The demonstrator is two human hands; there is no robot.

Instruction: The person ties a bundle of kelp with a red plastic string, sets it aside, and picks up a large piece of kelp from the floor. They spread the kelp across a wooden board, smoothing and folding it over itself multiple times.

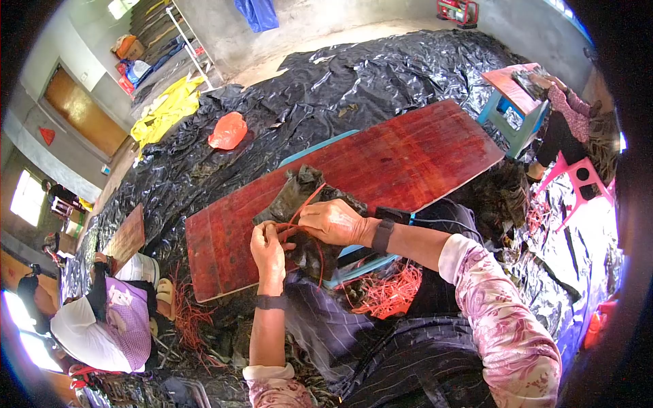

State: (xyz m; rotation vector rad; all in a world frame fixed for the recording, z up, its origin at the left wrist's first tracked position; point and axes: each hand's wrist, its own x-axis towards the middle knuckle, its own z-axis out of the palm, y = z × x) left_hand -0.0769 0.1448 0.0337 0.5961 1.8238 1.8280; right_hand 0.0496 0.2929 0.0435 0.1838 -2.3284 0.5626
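A dark, wrinkled, leaf-like bundle (289, 197) lies at the near edge of a reddish-brown wooden board (401, 160), in front of me. A thin red strip (314, 198) crosses over the bundle, and its loose end points up and away. My left hand (267, 250), at the bundle's near left side, pinches the strip between thumb and fingers. From the right, my right hand (333, 222) is closed on the strip too, its knuckles upward over the bundle. More dark material hangs below the hands, partly hidden by them.
Many loose red strips (391, 292) lie near my lap. Black plastic sheeting (272, 102) covers the floor, with a red plastic bag (228, 130) on it. One person (109, 319) sits left by a small board (128, 238); another (568, 112) works right at a small table (513, 88).
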